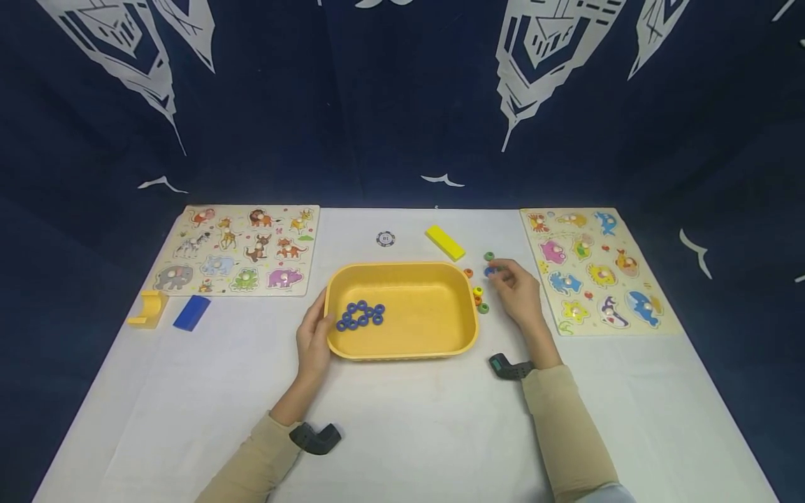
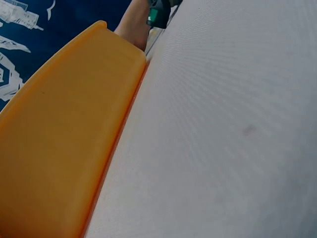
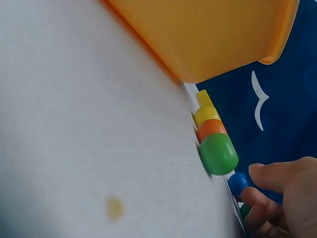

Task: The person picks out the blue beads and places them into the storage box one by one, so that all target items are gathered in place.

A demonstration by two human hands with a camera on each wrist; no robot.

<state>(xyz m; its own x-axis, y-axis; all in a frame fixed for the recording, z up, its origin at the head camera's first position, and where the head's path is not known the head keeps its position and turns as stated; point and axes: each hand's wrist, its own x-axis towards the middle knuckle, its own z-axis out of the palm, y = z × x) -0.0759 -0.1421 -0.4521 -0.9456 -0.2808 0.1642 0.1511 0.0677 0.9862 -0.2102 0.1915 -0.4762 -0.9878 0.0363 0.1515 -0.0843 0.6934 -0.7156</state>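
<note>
A yellow tray (image 1: 415,342) stands in the middle of the table, with several blue beads (image 1: 363,321) lying in its left part. My left hand (image 1: 312,342) holds the tray's left side, its thumb at the rim; in the left wrist view only the tray's outer wall (image 2: 69,134) shows, the fingers hidden. Right of the tray, my right hand (image 1: 517,290) pinches a blue bead (image 3: 238,183) between thumb and fingertips. Close by lie green beads (image 3: 219,154), an orange bead (image 3: 212,130) and a yellow bead (image 1: 477,291).
Animal puzzle boards lie at the back left (image 1: 235,255) and right (image 1: 594,269). Behind the tray are a yellow block (image 1: 445,242) and a round chip (image 1: 386,239). A blue block (image 1: 191,313) and a yellow curved block (image 1: 149,309) sit at left. A dark patterned cloth hangs behind.
</note>
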